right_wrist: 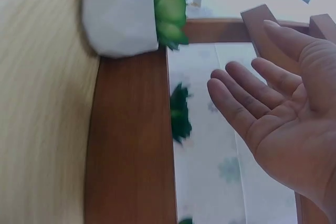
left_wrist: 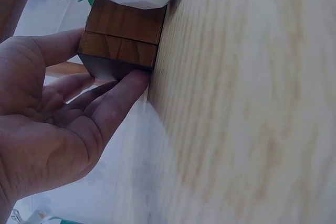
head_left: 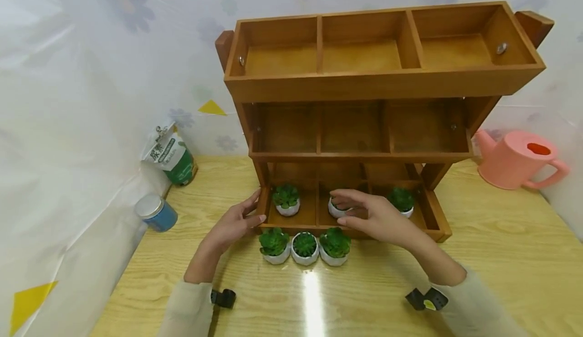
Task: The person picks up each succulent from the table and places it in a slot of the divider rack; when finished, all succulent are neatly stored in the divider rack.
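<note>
A brown three-tier wooden planter shelf (head_left: 350, 157) stands on the table. My left hand (head_left: 232, 225) grips the left front corner of its bottom tier; in the left wrist view the thumb and fingers (left_wrist: 123, 95) lie on either side of that wooden corner (left_wrist: 118, 51). My right hand (head_left: 380, 218) hovers over the bottom tier's middle compartment, its fingers loosely extended and partly hiding a white-potted succulent (head_left: 336, 209). In the right wrist view nothing sits in its palm (right_wrist: 294, 124). Succulents stand in the bottom tier's left compartment (head_left: 287, 200) and right compartment (head_left: 402, 201).
In front of the shelf, three potted succulents (head_left: 305, 247) stand in a row on the table (head_left: 255, 301). A green and white bag (head_left: 173, 157) and a blue jar (head_left: 157, 213) are at the left. A pink watering can (head_left: 516, 160) stands at the right.
</note>
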The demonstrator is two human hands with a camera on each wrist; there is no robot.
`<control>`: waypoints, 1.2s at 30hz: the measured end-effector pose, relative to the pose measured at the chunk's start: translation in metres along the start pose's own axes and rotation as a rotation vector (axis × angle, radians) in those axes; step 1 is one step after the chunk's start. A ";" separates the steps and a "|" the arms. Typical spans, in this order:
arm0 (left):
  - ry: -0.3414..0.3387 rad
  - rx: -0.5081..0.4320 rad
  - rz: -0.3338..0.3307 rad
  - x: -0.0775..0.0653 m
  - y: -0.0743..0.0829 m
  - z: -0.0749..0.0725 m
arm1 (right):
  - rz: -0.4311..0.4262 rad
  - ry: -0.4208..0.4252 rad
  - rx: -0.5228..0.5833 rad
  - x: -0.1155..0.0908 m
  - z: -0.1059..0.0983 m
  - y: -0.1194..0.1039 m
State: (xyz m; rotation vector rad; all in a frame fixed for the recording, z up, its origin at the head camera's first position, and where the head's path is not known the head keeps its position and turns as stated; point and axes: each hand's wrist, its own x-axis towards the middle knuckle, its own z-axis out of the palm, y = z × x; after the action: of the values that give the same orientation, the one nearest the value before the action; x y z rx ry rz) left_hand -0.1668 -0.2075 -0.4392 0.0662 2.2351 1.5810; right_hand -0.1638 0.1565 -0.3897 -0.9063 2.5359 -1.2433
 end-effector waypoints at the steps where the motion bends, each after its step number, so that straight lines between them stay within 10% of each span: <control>1: -0.003 0.003 0.005 0.000 0.000 0.000 | 0.002 0.004 -0.001 -0.006 -0.002 0.002; 20: -0.004 0.011 0.012 -0.001 0.001 0.000 | 0.094 -0.017 0.031 -0.057 -0.001 0.025; 36: -0.014 0.007 0.009 -0.001 0.000 0.000 | 0.092 -0.126 0.086 -0.054 0.025 0.038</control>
State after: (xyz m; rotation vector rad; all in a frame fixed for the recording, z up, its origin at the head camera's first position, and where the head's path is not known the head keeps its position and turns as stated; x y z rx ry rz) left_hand -0.1659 -0.2074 -0.4391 0.0894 2.2325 1.5727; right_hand -0.1268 0.1895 -0.4403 -0.8128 2.3794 -1.2183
